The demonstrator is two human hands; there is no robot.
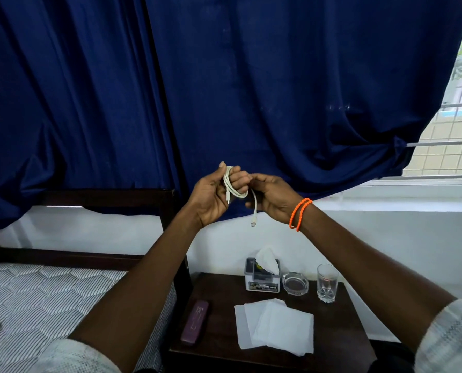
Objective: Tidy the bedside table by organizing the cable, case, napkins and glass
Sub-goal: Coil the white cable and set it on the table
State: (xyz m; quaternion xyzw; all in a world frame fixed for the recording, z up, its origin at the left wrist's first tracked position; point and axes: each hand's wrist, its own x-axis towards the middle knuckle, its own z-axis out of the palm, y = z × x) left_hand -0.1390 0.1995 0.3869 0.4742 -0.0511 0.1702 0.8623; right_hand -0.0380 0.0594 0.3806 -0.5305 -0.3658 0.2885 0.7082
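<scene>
Tabletop (340, 329): napkins (276, 325), case (195, 321), glass (327, 282).
Left hand (213, 196): fingers clenched round coiled cable (231, 188).
Right hand (274, 199): pinching cable tail.
Risk: loose tail may unwind coil.

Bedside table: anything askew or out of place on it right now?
Yes. The napkins lie loosely fanned, overhanging the bedside table at its front edge, and the case sits angled at the left edge. The glass stands upright.

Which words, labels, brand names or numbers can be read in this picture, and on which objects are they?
None can be read.
Tissue box: a printed label on its front, too blurred to read.
Case: a pale marking on its lid, too small to read.
Cable, napkins, glass: no text visible.
</scene>
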